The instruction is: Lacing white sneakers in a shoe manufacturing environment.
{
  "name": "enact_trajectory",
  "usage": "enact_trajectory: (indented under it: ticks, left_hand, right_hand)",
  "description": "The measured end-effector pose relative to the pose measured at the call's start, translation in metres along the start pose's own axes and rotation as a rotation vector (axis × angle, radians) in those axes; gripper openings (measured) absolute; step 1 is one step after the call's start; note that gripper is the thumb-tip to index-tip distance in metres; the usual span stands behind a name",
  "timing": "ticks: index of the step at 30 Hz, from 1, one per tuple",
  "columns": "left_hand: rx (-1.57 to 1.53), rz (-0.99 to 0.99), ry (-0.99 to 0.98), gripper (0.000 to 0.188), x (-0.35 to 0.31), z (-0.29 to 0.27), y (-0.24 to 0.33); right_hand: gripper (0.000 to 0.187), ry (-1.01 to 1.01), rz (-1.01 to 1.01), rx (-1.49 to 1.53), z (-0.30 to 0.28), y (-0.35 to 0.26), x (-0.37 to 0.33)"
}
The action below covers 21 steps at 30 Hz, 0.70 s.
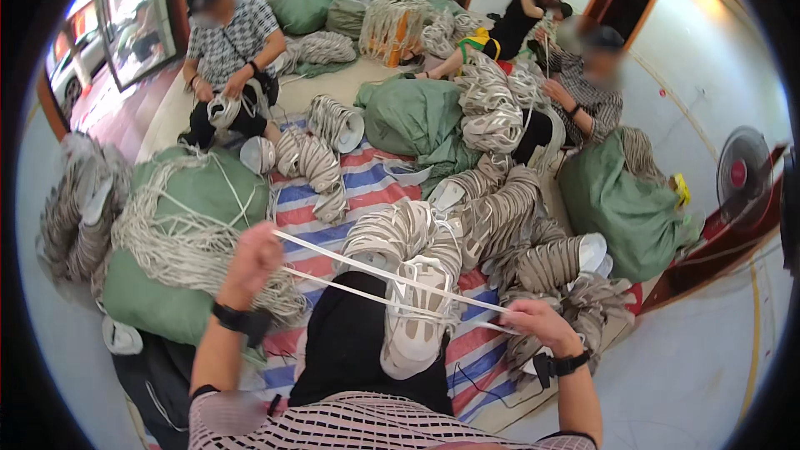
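Here, the lace [358, 262] stretches taut — white, slim, seemingly flat.

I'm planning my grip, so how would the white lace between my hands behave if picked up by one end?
The lace is probably floppy, as similar laces droop over the green sack. It looks thin, so it's likely light. It might snag on the shoe it passes over.

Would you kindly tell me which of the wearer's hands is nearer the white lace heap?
Left. The left hand appears at the right edge of the white lace heap; the right hand is farther right, beyond the nearest shoe.
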State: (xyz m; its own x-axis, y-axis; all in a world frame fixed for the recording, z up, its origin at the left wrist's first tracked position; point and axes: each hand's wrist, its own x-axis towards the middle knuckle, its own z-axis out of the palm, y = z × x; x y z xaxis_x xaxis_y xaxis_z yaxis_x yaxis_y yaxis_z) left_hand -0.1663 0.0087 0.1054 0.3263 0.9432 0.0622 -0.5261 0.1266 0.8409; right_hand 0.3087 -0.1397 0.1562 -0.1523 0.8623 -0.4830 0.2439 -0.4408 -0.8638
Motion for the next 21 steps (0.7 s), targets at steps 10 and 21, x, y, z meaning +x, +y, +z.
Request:
enact_trajectory:
  ticks: [10,21]
  left_hand:
    - [0.524,-0.501,-0.197,0.016,-0.047,-0.031,0.011]
    - [0.731,-0.408,-0.054,0.014,-0.041,-0.046,0.009]
  right_hand:
    - [0.014,1.004,-0.004,-0.205,-0.162,0.083,-0.060]
    - [0.028,1.532,0.194,-0.994,-0.240,0.154,-0.067]
